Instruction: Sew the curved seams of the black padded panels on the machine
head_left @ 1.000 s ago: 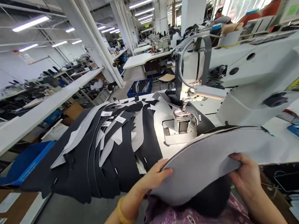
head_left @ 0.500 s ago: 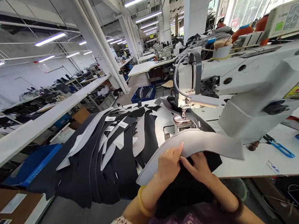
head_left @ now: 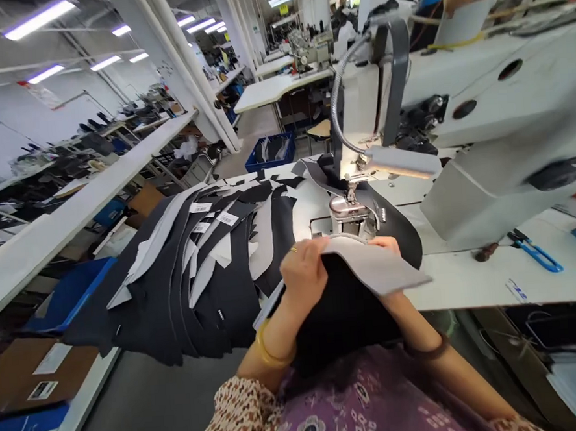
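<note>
My left hand [head_left: 305, 271] grips the left edge of a grey-and-black fabric piece [head_left: 376, 266] just in front of the sewing machine's presser foot [head_left: 348, 206]. My right hand [head_left: 385, 243] is under the folded grey flap, with only its fingertips showing at the far edge, close to the foot. The piece's black side hangs down toward my lap. A yellow bangle sits on my left wrist and a dark one on my right. The white sewing machine [head_left: 483, 138] fills the right side, with its lamp [head_left: 402, 163] over the needle area.
A fanned pile of black and grey cut pieces [head_left: 208, 266] covers the table to the left. Blue snips [head_left: 534, 252] lie on the white table at the right. Blue bins [head_left: 63, 301] and cardboard sit on the floor at left. Other sewing stations stand behind.
Both hands have carried the fabric forward, from my lap up to the presser foot. The wide grey flap has been folded smaller, and my right hand has slid beneath it.
</note>
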Demonstrator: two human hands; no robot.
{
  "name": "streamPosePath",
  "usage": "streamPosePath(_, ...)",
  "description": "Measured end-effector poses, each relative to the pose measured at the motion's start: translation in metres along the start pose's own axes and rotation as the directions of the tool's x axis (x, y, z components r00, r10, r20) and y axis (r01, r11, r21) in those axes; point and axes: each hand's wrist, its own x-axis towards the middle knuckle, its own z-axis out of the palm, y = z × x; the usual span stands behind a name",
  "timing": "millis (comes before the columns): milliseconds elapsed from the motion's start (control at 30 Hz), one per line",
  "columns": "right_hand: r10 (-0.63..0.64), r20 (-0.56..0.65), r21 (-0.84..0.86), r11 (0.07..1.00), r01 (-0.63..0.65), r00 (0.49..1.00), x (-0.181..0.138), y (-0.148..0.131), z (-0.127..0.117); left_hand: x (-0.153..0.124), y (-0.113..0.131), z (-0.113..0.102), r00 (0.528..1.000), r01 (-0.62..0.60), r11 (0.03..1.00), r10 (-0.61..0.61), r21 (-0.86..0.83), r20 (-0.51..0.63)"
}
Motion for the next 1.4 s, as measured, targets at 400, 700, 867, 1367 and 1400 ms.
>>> streamPosePath(400,-0.007,0.125,0.048,0.999,0.001,0.992,-0.001,-0.014,0.003,0.013,-0.038,0.028,0.988,-0.016,1.000,0.013,-0.015,-0.152)
streamPosePath(700,0.301,0.107,0.248,0.915,-0.318,0.948,0.026,-0.005,0.039,0.023,-0.059,0.044,0.994,-0.082,0.995,0.086,0.064,-0.074)
streamPosePath(867,0.415,0.515,0.278,0.747,-0.604,0.750,0.030,-0.025,0.019,0.036,-0.088,0.054,0.986,0.162,0.982,-0.164,-0.100,-0.012)
streamPosePath(1367,0.466,0.576,0.241,0.688,-0.684,0.672,0.101,-0.041,-0.027,0.012,-0.075,0.133,0.861,0.505,0.795,-0.490,-0.337,0.136)
streamPosePath(1400,0.483,0.558,0.240,0.685,-0.688,0.675,0.101,-0.041,-0.026,0.012,-0.074,0.130,0.913,0.404,0.864,-0.404,-0.300,0.065)
